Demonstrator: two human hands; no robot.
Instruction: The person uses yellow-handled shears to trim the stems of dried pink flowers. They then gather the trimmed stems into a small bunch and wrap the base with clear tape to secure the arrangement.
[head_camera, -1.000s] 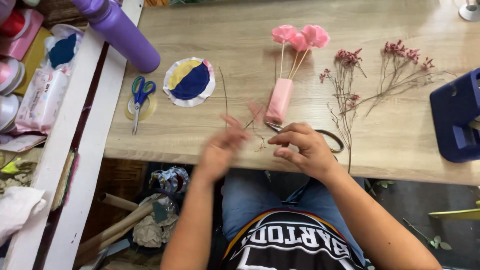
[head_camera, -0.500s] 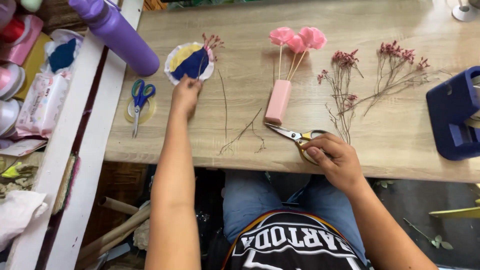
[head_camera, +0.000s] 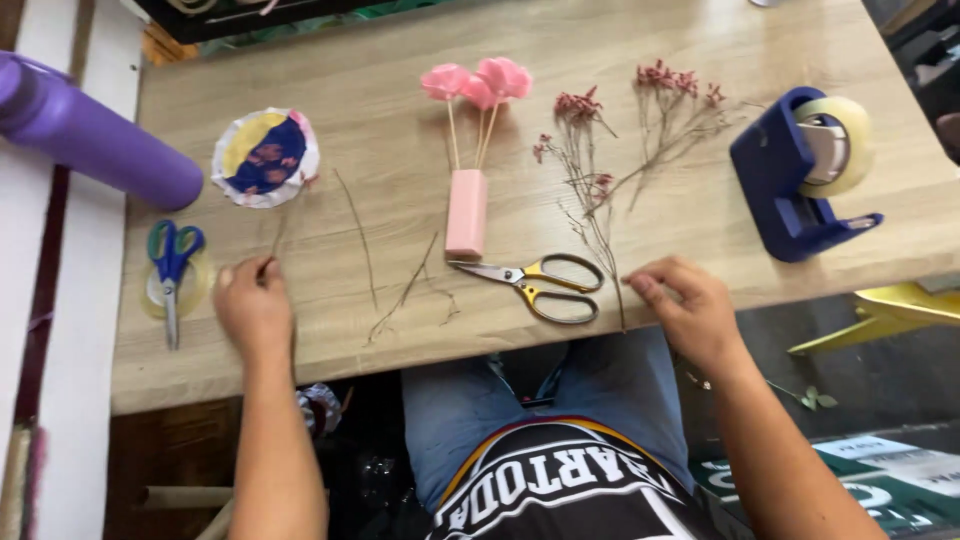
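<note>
My left hand (head_camera: 255, 305) lies near the front left of the wooden table (head_camera: 700, 260) and pinches the lower end of a thin dried stem (head_camera: 278, 238). The stem's top lies on a round paper plate (head_camera: 240, 135) with blue and yellow patches. My right hand (head_camera: 685, 305) rests at the front edge with bent fingers, holding nothing, its fingertips beside the stem of a dried pink flower sprig (head_camera: 590, 170). Gold-handled scissors (head_camera: 530, 282) lie free between my hands. Three pink flowers on sticks in a pink wrap (head_camera: 467, 212) lie behind them.
Loose bare twigs (head_camera: 400, 290) lie mid-table. A second dried sprig (head_camera: 670, 110) is at the back right, a blue tape dispenser (head_camera: 795, 190) at the right edge. A purple bottle (head_camera: 95, 145) and blue-handled scissors (head_camera: 172, 262) on a tape roll are at the left.
My right hand let go of the gold-handled scissors and moved right. My left hand drew back from the plate toward the front edge, still on the thin stem.
</note>
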